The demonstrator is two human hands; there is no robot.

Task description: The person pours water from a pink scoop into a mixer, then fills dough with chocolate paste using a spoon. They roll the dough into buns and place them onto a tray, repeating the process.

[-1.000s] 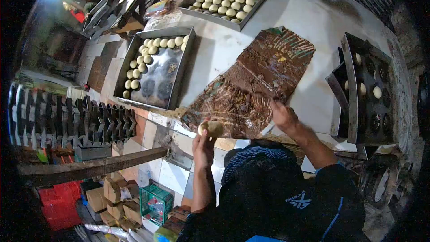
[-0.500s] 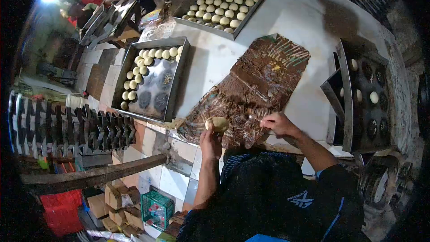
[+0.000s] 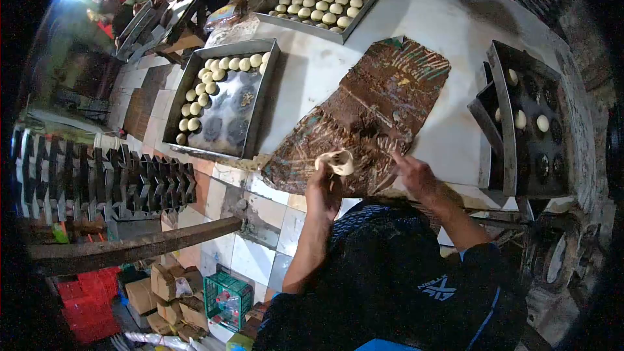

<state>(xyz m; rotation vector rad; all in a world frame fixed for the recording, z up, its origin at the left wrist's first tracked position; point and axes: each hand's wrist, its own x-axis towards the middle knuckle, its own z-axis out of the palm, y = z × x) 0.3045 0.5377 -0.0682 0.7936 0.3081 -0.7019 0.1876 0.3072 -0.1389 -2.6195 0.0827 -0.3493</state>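
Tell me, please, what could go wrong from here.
The left hand holds a curled dough piece above a brown-smeared sheet, so a slip might smear it.

The metal tray at right sits askew over other trays and might shift if bumped.

Dough balls crowd together in the metal tray at left and could stick to each other.

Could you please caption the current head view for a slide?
Left hand holding dough by a brown-smeared sheet, right hand close by, a partly filled tray of dough balls beyond.
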